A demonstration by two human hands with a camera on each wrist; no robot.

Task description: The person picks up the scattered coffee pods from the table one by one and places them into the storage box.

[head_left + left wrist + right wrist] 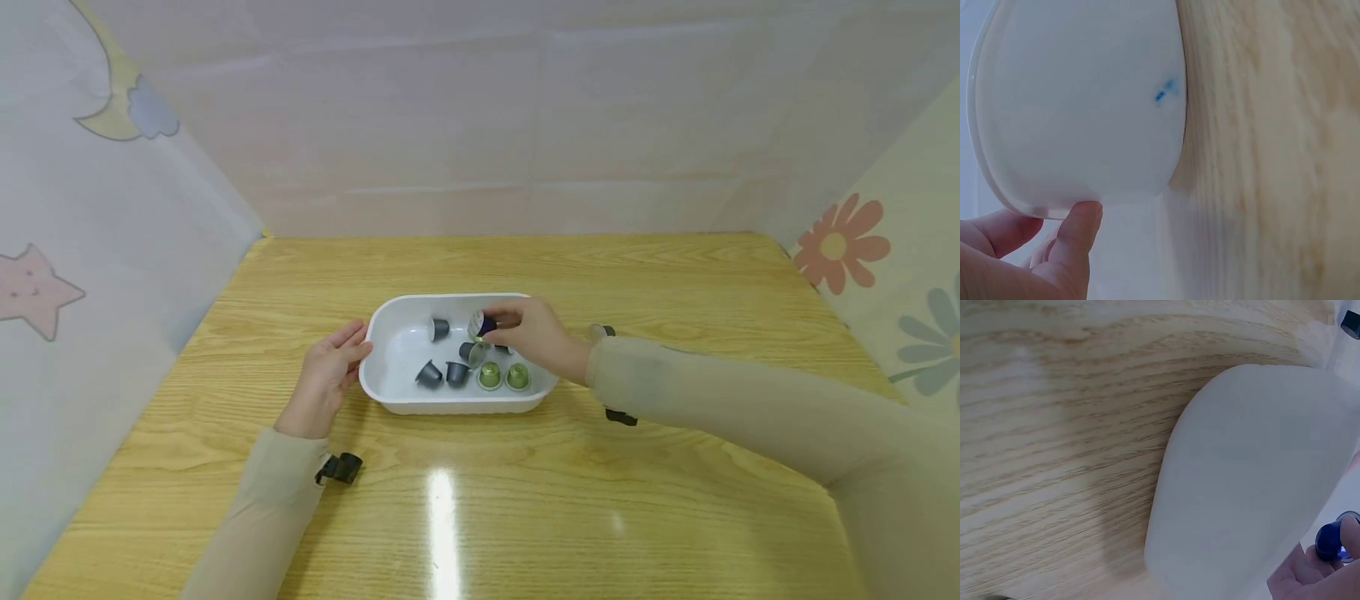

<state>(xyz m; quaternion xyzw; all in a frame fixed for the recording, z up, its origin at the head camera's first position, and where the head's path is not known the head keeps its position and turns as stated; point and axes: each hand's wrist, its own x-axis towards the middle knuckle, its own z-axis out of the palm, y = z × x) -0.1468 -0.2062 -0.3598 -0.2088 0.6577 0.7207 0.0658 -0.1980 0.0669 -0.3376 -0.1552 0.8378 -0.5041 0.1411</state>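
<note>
A white plastic tub (405, 362) with rounded corners stands on the table and holds several coffee capsules. My left hand (324, 375) grips its left end, thumb at the rim; the left wrist view shows the fingers (1079, 231) against the outer wall. Over the tub's right half, my right hand (536, 333) pinches a dark blue coffee capsule (1330, 541), its pale lid facing left in the head view. Below lie green capsules (490, 374) and dark grey capsules (430, 375), some upside down, some on their sides. My right hand partly hides one capsule.
The wooden table (450, 500) reaches back to a pale wall covering. Another capsule (597, 332) lies on the table right of the tub, partly behind my right sleeve (660, 379). Printed wall sheets border the table's left and right sides.
</note>
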